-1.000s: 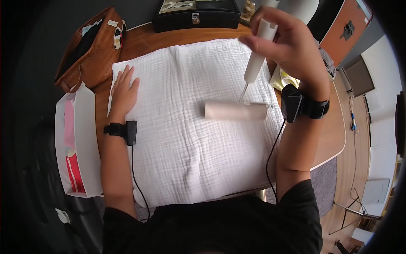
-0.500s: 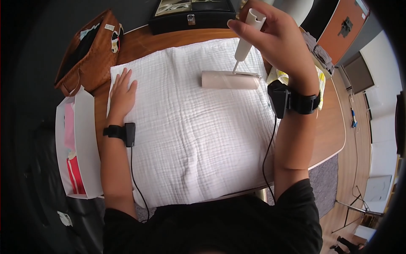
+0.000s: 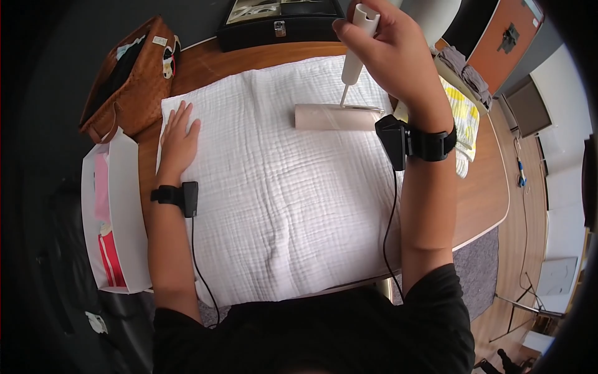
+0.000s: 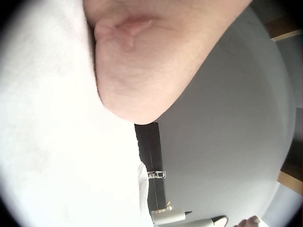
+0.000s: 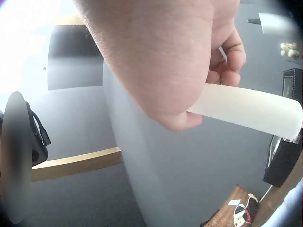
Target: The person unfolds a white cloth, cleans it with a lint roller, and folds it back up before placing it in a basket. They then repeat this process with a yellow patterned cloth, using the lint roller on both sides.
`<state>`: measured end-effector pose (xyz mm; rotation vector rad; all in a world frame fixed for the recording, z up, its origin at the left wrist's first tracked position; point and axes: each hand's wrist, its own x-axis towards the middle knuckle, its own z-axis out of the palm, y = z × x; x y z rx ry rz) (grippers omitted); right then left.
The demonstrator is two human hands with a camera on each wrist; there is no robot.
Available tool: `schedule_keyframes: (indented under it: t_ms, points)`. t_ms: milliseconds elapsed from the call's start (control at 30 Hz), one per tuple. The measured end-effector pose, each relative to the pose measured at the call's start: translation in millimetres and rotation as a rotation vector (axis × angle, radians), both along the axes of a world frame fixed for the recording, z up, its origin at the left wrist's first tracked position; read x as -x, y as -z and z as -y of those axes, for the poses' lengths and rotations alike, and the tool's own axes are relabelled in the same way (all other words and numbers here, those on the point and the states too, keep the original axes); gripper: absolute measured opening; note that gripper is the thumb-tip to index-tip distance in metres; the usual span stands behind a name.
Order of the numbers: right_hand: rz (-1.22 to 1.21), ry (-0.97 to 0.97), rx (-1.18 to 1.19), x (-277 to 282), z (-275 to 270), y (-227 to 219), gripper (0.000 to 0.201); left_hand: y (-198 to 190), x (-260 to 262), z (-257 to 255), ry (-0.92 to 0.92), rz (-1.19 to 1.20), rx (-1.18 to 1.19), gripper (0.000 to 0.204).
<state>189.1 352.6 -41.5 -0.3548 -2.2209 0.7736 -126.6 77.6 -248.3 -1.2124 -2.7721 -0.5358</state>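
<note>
A white crinkled gauze cloth point(image 3: 268, 187) is spread over the wooden table. My right hand point(image 3: 398, 59) grips the pale handle of a lint roller point(image 3: 336, 117), fingers and thumb curled round it. The roller's cylinder lies crosswise on the far right part of the cloth, and its handle rises steeply above it. In the right wrist view the handle point(image 5: 251, 109) sticks out past the hand. Flat on the cloth's left edge rests my left hand point(image 3: 179, 138), its fingers straight; the left wrist view shows only its heel point(image 4: 142, 80).
Left of the cloth stand a white box point(image 3: 128, 212) with pink and red items and a brown woven basket point(image 3: 134, 81). A black latched case point(image 3: 274, 34) sits at the back. At the right lies a yellow-and-white cloth point(image 3: 462, 112), near a bin of grey fabric point(image 3: 464, 68).
The lint roller has moved away from my body and slightly left with the right hand, then nearly stopped over the last half second. My left hand has stayed in place.
</note>
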Motion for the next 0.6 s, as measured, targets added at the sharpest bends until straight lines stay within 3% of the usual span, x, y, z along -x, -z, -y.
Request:
schedule_keyframes:
  t_ms: [67, 167, 367, 467, 600]
  points:
    - [-0.025, -0.014, 0.009, 1, 2, 1, 0.015, 0, -1, 0, 0.011, -0.021, -0.018, 0.054]
    - [0.179, 0.117, 0.23, 6, 17, -17, 0.012, -3, -4, 0, 0.008, -0.009, -0.023, 0.054]
    - [-0.169, -0.354, 0.676, 22, 7, 15, 0.016, -5, -7, -1, -0.021, 0.013, -0.008, 0.055]
    - [-0.28, -0.453, 0.769, 28, 10, 21, 0.015, -5, -7, -1, -0.021, -0.001, 0.005, 0.055]
    - [-0.303, -0.365, 0.79, 31, 7, 25, 0.017, -6, -7, -2, -0.037, -0.001, 0.021, 0.055]
